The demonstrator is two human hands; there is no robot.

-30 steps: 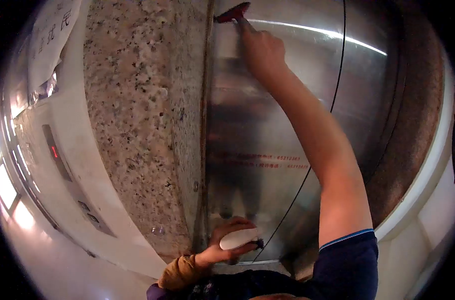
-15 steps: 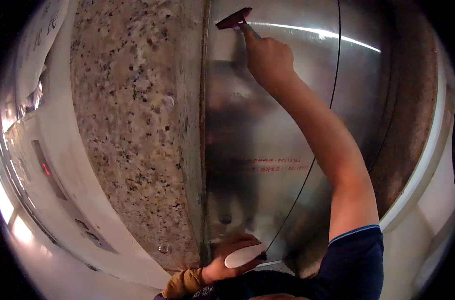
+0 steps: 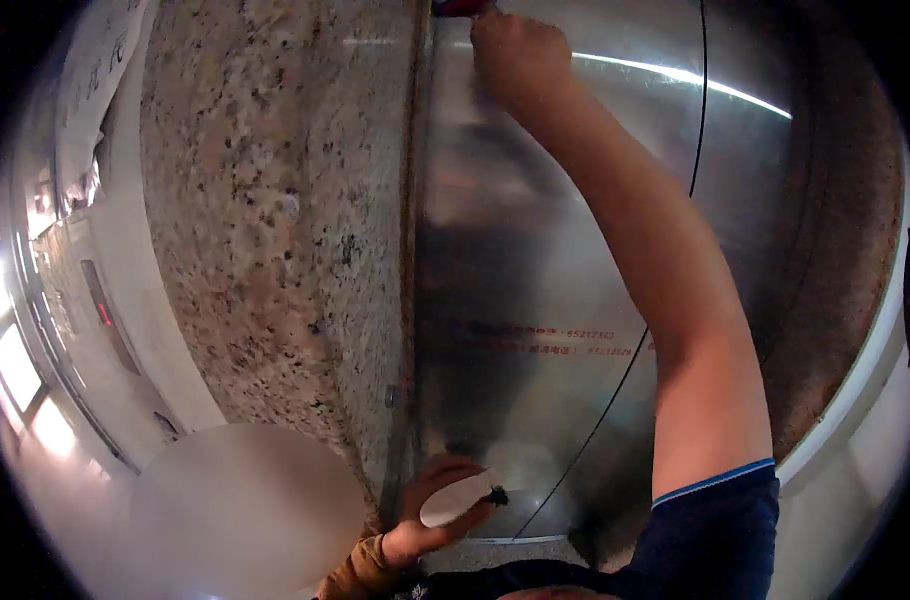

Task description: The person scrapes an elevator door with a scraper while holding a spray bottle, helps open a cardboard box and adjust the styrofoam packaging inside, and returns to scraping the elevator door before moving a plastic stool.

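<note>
My right hand (image 3: 520, 55) is raised to the top of the metal door (image 3: 535, 270), its fingers wrapped round the handle of a red squeegee (image 3: 463, 7). The squeegee is near the door's left edge and partly cut off by the top of the view. Low down, my left hand (image 3: 437, 520) grips a white oval object (image 3: 457, 499) with dark bristles at its right end, probably a brush. Red lettering (image 3: 565, 342) runs across the door between my two hands.
Speckled stone (image 3: 245, 220) frames the door on the left, and brown stone (image 3: 855, 270) on the right. An elevator button panel (image 3: 110, 315) with a red light is on the left wall, below a paper notice (image 3: 100, 80). A blurred round patch covers the lower left.
The squeegee and my right hand have moved up to the view's top edge since half a second ago. My left hand appears slightly farther left. The blurred patch has appeared at lower left.
</note>
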